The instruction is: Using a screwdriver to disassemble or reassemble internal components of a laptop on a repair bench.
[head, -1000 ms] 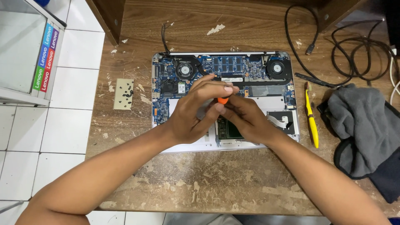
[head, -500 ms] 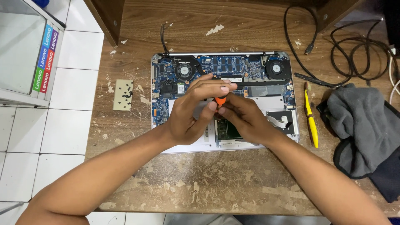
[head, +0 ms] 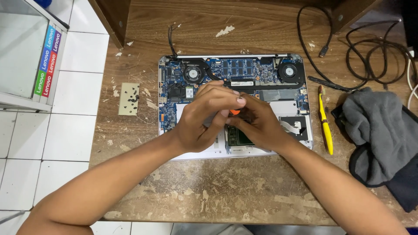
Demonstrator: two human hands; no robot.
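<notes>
An opened laptop [head: 235, 69] lies bottom-up on the worn wooden table, its blue board and two fans exposed. Both my hands meet over its middle. My left hand [head: 204, 117] curls over the top of a small orange tool [head: 234, 112], fingers bent on it. My right hand [head: 257, 124] pinches the same orange tool from the right side. Only a bit of orange shows between the fingers; the tool's tip is hidden. A green module [head: 238, 138] shows just below the hands.
A small card with several dark screws [head: 129, 99] lies left of the laptop. A yellow-handled tool [head: 325, 126] and a grey cloth [head: 379, 130] lie to the right. Black cables [head: 370, 52] coil at the back right. A glass cabinet [head: 26, 52] stands at left.
Almost nothing differs; both hands stay together over the laptop's middle, with only a slight shift of the fingers around the orange tool.
</notes>
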